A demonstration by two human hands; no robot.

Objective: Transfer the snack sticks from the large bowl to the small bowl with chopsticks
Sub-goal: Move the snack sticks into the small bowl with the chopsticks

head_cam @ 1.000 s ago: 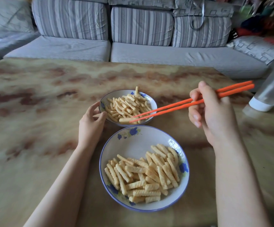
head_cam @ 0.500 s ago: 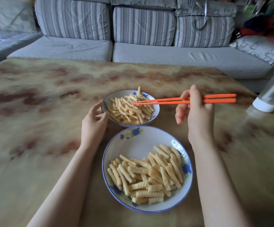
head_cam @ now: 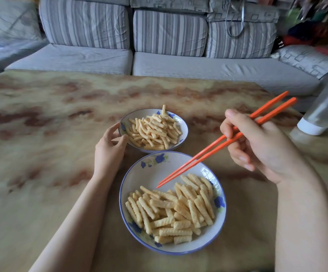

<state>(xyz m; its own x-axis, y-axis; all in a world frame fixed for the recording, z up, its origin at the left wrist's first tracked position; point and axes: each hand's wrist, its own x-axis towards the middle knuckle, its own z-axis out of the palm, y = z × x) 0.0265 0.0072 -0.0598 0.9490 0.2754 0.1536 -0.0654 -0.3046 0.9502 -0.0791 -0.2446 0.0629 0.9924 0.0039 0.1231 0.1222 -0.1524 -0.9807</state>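
The large white bowl with blue flowers sits near me, its near half filled with ridged yellow snack sticks. Behind it the small bowl holds a heap of the same sticks. My right hand grips a pair of orange chopsticks; their tips hang together just above the sticks in the large bowl and hold nothing. My left hand holds the left rim of the small bowl with curled fingers and thumb.
The bowls stand on a marbled tan and brown table. A clear bottle with a white cap lies at the right edge. A grey striped sofa runs behind the table.
My right hand has swung the chopsticks from over the small bowl back and down to the large bowl. My left hand has stayed on the small bowl's rim.
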